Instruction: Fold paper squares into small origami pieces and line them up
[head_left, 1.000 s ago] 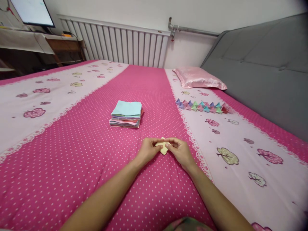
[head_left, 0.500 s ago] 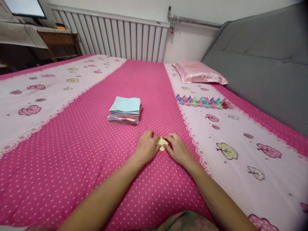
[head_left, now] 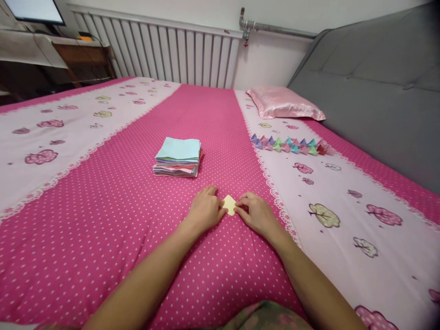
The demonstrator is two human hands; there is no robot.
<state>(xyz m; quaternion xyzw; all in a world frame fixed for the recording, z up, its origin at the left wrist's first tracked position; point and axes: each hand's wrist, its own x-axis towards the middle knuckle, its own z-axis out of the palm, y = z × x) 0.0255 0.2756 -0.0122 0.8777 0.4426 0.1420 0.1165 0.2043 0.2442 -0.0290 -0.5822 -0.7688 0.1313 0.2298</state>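
Observation:
A small piece of folded yellow paper (head_left: 229, 205) sits between my two hands, low over the pink dotted bedspread (head_left: 213, 275). Its left corner is pinched by the thumb and fingers of my left hand (head_left: 205, 208). My right hand (head_left: 256, 211) pinches the opposite corner between thumb and fingertips. The paper looks like a diamond with its point away from me; the corners under my fingers are hidden. Beyond my left hand lies a stack of coloured paper squares (head_left: 178, 156), a light blue sheet on top.
Rows of small folded paper shapes (head_left: 292, 145) in several colours stand on the bed's white band at right. Behind them rests a pink satin pillow (head_left: 283, 103) near the grey headboard (head_left: 371, 87). A white radiator (head_left: 165, 50) lines the wall; a desk with a monitor (head_left: 36, 11) is far left.
My left hand has shifted slightly left and my right-hand fingers have drawn in to the paper's right corner. More of the yellow paper's face now shows.

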